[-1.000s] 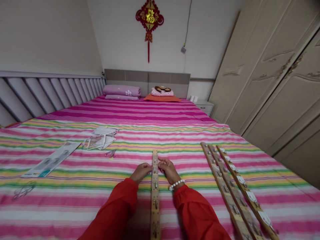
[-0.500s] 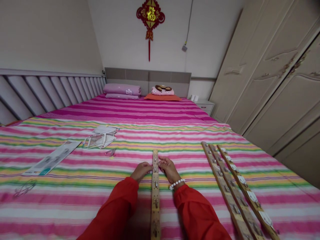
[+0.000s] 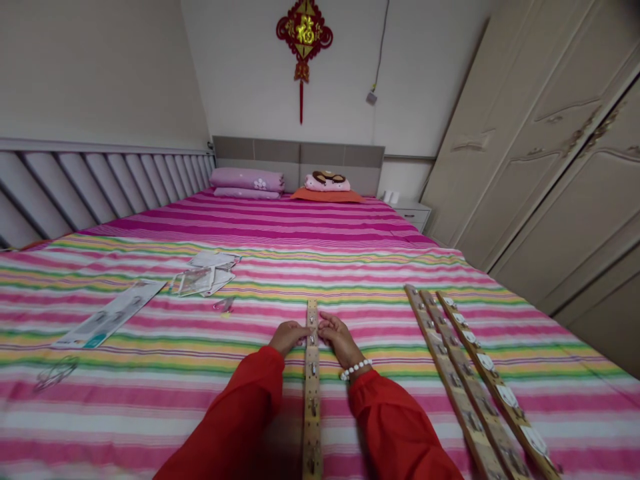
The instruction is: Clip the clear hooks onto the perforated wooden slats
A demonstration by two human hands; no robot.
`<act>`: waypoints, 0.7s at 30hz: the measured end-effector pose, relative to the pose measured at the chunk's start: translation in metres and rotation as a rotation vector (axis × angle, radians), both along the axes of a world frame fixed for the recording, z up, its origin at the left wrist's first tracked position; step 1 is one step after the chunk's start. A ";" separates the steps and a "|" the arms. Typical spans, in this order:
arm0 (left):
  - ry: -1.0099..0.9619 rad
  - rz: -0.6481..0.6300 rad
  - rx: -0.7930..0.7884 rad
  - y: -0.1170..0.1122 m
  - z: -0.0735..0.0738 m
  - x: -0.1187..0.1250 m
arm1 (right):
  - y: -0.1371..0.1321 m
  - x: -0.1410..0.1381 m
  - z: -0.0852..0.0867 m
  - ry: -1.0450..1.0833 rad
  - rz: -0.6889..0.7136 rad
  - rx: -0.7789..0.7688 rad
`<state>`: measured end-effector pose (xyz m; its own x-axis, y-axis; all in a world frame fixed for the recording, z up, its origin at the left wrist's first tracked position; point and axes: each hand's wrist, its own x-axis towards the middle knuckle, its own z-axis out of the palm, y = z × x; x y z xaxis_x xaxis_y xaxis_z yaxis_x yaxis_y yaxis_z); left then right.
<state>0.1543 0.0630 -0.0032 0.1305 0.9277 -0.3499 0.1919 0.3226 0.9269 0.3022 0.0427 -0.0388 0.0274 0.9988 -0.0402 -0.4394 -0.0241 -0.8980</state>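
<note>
A narrow light-brown wooden strip (image 3: 311, 387) runs straight away from me on a striped bedsheet (image 3: 260, 363), dotted with small holes and set with a row of small silvery metal fittings. Toward its far end, my left hand (image 3: 289, 337) touches its left edge, thumb and fingers drawn together; my right hand (image 3: 341, 340) is at the right edge, fingers bent. I cannot tell whether either pinches something small. To the right lie three similar strips (image 3: 447, 365), the outermost bearing white oval pieces (image 3: 508, 397). To the left is a flat package (image 3: 113, 317) showing dark curved shapes; beyond it, a heap of packets (image 3: 200, 280), contents unclear. Compared with half a second ago, my left hand is further over the strip.
</note>
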 end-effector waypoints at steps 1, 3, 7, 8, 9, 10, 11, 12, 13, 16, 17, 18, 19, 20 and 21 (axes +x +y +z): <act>0.002 -0.004 -0.004 0.000 0.000 0.000 | 0.000 0.001 0.000 0.014 0.013 -0.006; 0.009 -0.005 -0.013 0.001 0.000 -0.001 | -0.002 0.003 0.001 0.044 0.043 -0.014; 0.013 -0.009 -0.013 0.001 0.001 -0.001 | -0.004 0.005 0.004 0.065 0.107 -0.006; 0.022 -0.015 -0.012 0.001 0.001 -0.001 | -0.005 0.005 0.005 0.058 0.118 -0.004; 0.035 -0.023 -0.011 0.001 0.002 0.000 | -0.005 0.005 0.006 0.047 0.126 -0.007; 0.052 -0.030 -0.011 0.001 0.002 0.000 | -0.006 0.005 0.006 0.033 0.132 -0.012; 0.069 -0.037 -0.012 0.002 0.003 0.000 | -0.006 0.004 0.007 0.020 0.135 -0.019; 0.084 -0.044 -0.014 0.002 0.003 0.000 | -0.007 0.004 0.008 0.009 0.137 -0.027; 0.099 -0.049 -0.016 0.003 0.004 0.000 | -0.007 0.004 0.008 0.000 0.136 -0.034; 0.136 -0.069 -0.025 0.005 0.006 0.000 | -0.008 0.002 0.009 -0.015 0.135 -0.056; 0.151 -0.077 -0.028 0.006 0.006 0.001 | -0.008 0.001 0.009 -0.024 0.131 -0.064; 0.165 -0.084 -0.030 0.007 0.007 0.001 | -0.007 0.001 0.009 -0.037 0.126 -0.071; 0.178 -0.090 -0.030 0.008 0.007 0.001 | -0.007 0.000 0.009 -0.054 0.119 -0.077; 0.189 -0.095 -0.027 0.008 0.008 0.002 | -0.007 -0.001 0.009 -0.073 0.111 -0.079; 0.199 -0.098 -0.022 0.009 0.008 0.002 | -0.006 -0.002 0.008 -0.092 0.100 -0.079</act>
